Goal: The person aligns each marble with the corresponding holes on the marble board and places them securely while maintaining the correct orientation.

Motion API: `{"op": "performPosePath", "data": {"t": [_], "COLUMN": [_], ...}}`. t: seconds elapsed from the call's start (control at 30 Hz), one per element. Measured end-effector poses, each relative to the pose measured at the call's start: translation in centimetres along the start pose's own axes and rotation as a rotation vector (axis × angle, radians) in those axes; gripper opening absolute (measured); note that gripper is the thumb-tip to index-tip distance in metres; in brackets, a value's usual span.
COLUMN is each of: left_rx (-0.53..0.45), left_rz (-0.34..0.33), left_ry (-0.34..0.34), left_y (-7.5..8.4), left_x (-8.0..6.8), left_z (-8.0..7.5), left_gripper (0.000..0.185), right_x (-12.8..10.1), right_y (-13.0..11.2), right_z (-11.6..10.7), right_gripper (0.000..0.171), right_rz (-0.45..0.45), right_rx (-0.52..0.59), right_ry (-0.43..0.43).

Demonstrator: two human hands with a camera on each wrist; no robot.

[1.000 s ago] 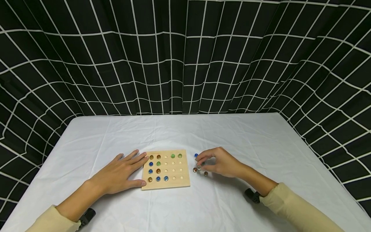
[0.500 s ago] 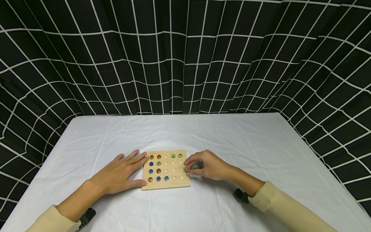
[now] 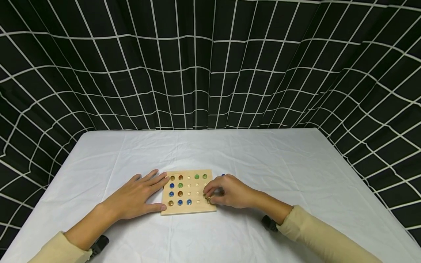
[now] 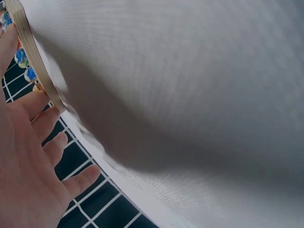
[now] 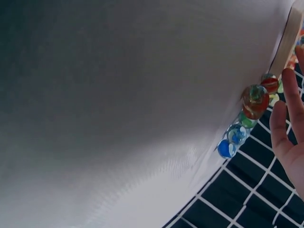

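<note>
The right hand (image 3: 237, 191) pinches a marble (image 3: 208, 200) in its fingers (image 3: 212, 185); the left hand (image 3: 136, 197) touches the board (image 3: 193, 198) with fingers spread.

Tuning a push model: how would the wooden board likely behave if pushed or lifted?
The wooden board is probably stiff: its edge looks straight and solid. Pushed level, it would likely slide rather than tip, since it lies flat on the white cloth. Lifted at a tilt, its marbles might roll out: they're round and stand proud of the surface.
</note>
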State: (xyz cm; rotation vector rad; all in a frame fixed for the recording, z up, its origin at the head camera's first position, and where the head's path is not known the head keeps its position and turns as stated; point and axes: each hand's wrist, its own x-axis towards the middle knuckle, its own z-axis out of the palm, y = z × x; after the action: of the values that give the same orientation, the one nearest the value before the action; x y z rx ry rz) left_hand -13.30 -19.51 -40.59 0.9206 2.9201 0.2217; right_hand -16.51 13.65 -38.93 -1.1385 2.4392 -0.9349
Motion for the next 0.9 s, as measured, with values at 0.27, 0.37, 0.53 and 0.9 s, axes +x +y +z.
{"op": "performPosePath", "data": {"t": [0.27, 0.37, 0.53, 0.9], "left_rx": [-0.012, -0.012, -0.014, -0.019], "left_rz": [-0.004, -0.006, -0.004, -0.004], "left_ry": [-0.002, -0.003, 0.000, -0.003], "left_y": [0.1, 0.1, 0.1, 0.1], "left_x": [0.0, -0.1, -0.1, 0.0], "left_z": [0.0, 0.0, 0.0, 0.0], "left_gripper": [0.089, 0.089, 0.089, 0.089], "right_x": [0.1, 0.0, -0.7, -3.6], "right_y": [-0.4, -0.4, -0.1, 2.0], "right_z": [0.2, 0.0, -1.2, -3.8], "right_gripper": [0.024, 0.024, 0.025, 0.030], "right_rz": [0.011, 0.004, 0.007, 0.066], "right_rx": [-0.052, -0.035, 0.030, -0.008], "right_ry": [0.004, 0.005, 0.038, 0.064]}}
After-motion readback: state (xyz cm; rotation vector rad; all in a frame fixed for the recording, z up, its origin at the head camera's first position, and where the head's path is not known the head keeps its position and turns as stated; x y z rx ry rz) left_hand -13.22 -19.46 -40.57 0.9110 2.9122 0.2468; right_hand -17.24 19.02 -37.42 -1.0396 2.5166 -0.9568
